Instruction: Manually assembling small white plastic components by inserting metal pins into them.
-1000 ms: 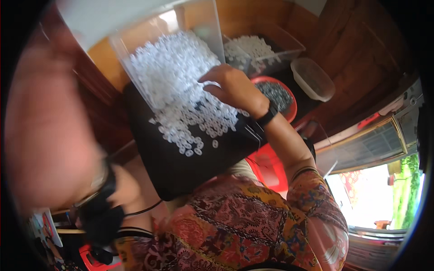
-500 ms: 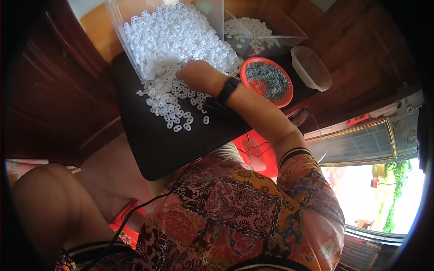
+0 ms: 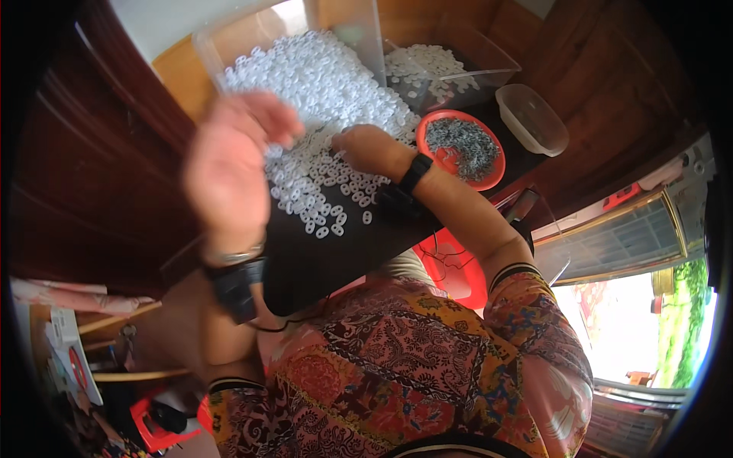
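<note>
My right hand (image 3: 370, 149) rests low over the heap of small white plastic oval pieces with two holes (image 3: 309, 187), its fingers curled together at the pieces. What the fingertips pinch, if anything, is too small to make out. Blurred by motion, my left hand (image 3: 233, 160) is raised beside the heap's left side, palm showing and fingers loosely bent apart; nothing shows in it. Behind both hands a clear plastic bin (image 3: 217, 57) lies with its open side toward me, and the white pieces spill from it onto the black tabletop (image 3: 305, 263).
A red bowl (image 3: 500, 169) of small grey metal-looking bits stands to the right. Beyond it are an empty translucent tub (image 3: 533, 122) and another clear box (image 3: 489, 49) with off-white pieces. A red stool-like thing (image 3: 458, 267) and a cable are below the table.
My left hand has come up into view from the lower left, beside the heap. My right hand stays at the pieces, while the whole view has shifted slightly.
</note>
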{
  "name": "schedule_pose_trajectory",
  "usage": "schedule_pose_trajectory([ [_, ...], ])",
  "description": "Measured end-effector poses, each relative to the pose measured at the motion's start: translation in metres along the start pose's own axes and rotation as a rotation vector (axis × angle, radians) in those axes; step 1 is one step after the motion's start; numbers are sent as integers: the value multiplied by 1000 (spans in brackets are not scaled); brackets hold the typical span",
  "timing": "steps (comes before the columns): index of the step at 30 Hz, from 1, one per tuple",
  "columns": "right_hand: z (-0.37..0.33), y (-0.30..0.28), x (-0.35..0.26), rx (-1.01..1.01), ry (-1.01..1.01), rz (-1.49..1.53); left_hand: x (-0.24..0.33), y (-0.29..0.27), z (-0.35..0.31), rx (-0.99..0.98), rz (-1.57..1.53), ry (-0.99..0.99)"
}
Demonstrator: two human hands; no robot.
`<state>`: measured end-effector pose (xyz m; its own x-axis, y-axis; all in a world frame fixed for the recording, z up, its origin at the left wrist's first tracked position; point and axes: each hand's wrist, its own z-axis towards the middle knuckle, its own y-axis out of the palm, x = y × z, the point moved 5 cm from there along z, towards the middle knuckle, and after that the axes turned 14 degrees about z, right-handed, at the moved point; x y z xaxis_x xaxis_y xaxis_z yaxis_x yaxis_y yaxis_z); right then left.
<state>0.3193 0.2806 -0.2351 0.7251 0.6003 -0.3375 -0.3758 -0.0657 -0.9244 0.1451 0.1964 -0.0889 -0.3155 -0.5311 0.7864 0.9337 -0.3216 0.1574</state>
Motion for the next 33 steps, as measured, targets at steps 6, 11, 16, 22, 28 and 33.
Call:
schedule_pose_trajectory([
  [6,1,-1,-6,44,4,149,-125,36,-55,67,-44,-660],
  [11,-5,-9,-16,100,-6,261,-137,36,-65,133,262,-501],
  [16,-12,-18,-19,111,33,325,-132,36,-66,61,498,-286],
  [22,-17,-40,-16,265,-1,514,-138,16,-64,220,383,-371],
  [28,-34,-56,-18,141,222,1316,-146,15,-62,135,381,-436],
  [33,-43,-41,-24,139,170,1355,-142,29,-60,107,351,-429],
])
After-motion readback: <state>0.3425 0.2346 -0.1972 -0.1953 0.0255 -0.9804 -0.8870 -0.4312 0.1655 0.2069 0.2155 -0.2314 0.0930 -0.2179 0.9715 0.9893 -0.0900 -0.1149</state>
